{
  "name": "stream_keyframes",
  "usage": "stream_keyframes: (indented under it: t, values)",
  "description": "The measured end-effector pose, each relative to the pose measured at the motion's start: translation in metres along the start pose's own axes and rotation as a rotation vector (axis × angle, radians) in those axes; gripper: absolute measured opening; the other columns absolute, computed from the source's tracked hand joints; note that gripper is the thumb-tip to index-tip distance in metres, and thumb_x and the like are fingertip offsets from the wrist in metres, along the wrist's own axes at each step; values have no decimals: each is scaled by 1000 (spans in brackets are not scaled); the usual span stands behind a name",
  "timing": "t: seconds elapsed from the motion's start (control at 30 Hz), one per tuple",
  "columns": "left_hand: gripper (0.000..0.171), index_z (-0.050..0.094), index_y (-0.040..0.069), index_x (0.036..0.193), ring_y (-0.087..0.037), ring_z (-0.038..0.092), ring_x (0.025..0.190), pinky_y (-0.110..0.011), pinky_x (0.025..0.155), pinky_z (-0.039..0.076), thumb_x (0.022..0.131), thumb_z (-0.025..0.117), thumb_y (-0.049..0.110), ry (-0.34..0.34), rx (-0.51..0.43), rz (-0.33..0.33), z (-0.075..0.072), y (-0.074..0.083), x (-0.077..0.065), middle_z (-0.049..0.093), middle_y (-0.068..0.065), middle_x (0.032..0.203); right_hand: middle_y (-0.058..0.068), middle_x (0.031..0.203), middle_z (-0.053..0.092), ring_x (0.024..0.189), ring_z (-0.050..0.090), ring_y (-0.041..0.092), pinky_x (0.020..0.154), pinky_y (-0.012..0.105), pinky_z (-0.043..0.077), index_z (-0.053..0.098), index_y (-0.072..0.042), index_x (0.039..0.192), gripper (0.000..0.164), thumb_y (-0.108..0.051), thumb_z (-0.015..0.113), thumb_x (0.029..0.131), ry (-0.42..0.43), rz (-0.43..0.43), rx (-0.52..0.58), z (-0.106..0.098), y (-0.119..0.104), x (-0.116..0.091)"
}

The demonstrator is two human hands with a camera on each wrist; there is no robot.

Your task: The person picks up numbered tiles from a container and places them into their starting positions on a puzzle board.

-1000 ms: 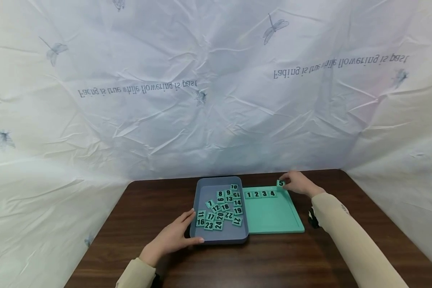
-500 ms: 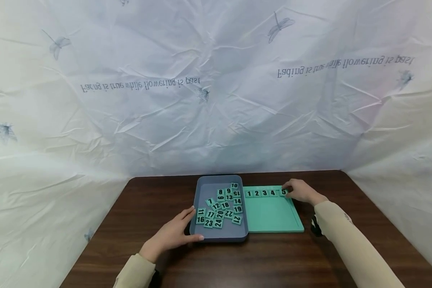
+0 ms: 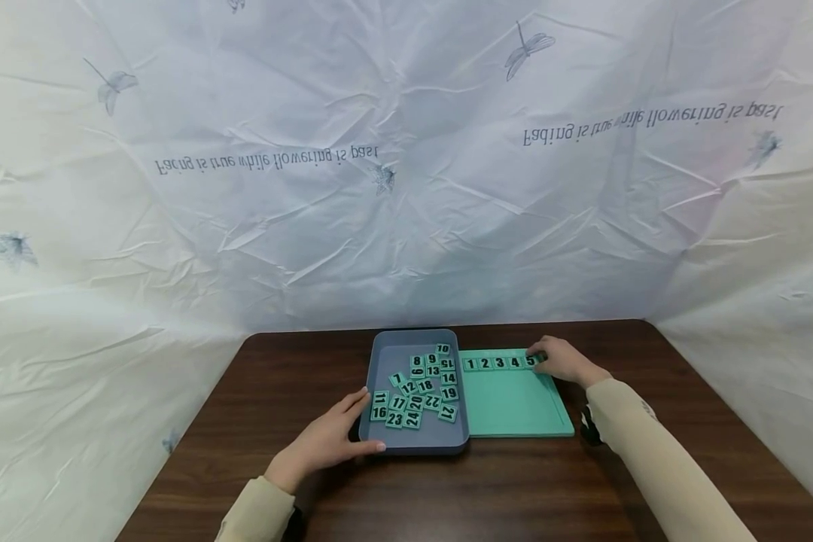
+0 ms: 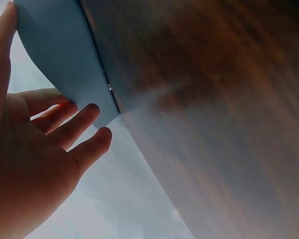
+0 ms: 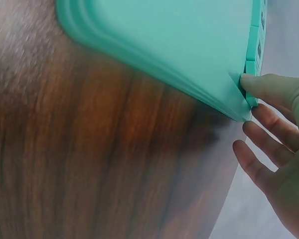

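One green tile [image 3: 530,361] marked 5 sits right of centre, at the left of the right hand [image 3: 565,359] pinching it; the spread left hand [image 3: 328,438] touches the blue-grey tray [image 3: 420,450].

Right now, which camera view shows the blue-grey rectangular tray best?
The head view: nearly all of the tray shows, with square green number tiles inside. The left wrist view catches only part of its outside; the right wrist view, none.

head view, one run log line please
left hand: touches blue-grey tray; right hand: pinches tile 5; green board: tiles 1 to 4 in row, tile 5 at end
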State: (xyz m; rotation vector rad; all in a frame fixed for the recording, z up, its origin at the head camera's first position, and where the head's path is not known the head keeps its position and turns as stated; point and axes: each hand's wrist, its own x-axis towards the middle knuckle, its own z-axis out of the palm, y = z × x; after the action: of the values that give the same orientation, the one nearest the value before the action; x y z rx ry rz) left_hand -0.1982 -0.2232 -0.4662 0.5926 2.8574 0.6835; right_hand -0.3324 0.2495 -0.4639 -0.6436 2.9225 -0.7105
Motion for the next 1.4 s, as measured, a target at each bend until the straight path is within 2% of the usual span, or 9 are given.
stream_keyframes:
  t: [0.17, 0.67, 0.8, 1.0, 1.17, 1.4]
  values:
    - [105, 33, 9, 159, -36, 37, 144, -58, 105, 42, 83, 63, 75, 2, 6, 1, 0, 0, 0, 26, -9, 164, 25, 118, 58, 100, 60, 39, 79, 50, 53, 68, 7, 121, 32, -6, 72, 92, 2, -10, -14, 0, 1, 2]
    - [105, 33, 9, 159, -37, 36, 144, -58, 105, 41, 83, 63, 75, -2, -2, 7, -1, 0, 2, 26, -10, 164, 28, 124, 56, 104, 59, 41, 80, 51, 53, 66, 6, 125, 39, -10, 74, 90, -5, 9, -25, -4, -3, 6]
    - [105, 33, 9, 159, -37, 36, 144, -58, 105, 42, 83, 64, 75, 0, -2, 5, -1, 1, 2, 27, -10, 164, 33, 134, 49, 112, 56, 47, 84, 55, 51, 63, 7, 130, 42, -10, 72, 92, 9, 6, -23, -8, -5, 10]
    - [105, 33, 9, 159, -36, 35, 145, -58, 106, 41, 83, 63, 75, -8, 0, -1, 0, 0, 2, 26, -10, 164, 39, 149, 35, 133, 37, 57, 95, 63, 45, 60, 7, 133, 42, -8, 68, 94, 19, -2, -11, -17, -12, 15]
    - [106, 33, 9, 159, -36, 35, 145, -58, 106, 41, 82, 64, 75, -6, 6, -7, 0, 0, 1, 26, -9, 164, 38, 148, 35, 132, 38, 57, 94, 63, 45, 59, 6, 135, 42, -7, 66, 96, 18, -11, 0, -20, -19, 23]
    - [105, 33, 9, 159, -36, 36, 144, -58, 106, 41, 83, 64, 75, -3, 8, -10, 0, 1, 1, 26, -9, 164, 35, 143, 43, 127, 45, 53, 93, 60, 47, 60, 6, 135, 41, -9, 66, 96, 20, -48, 5, -13, -33, 38]
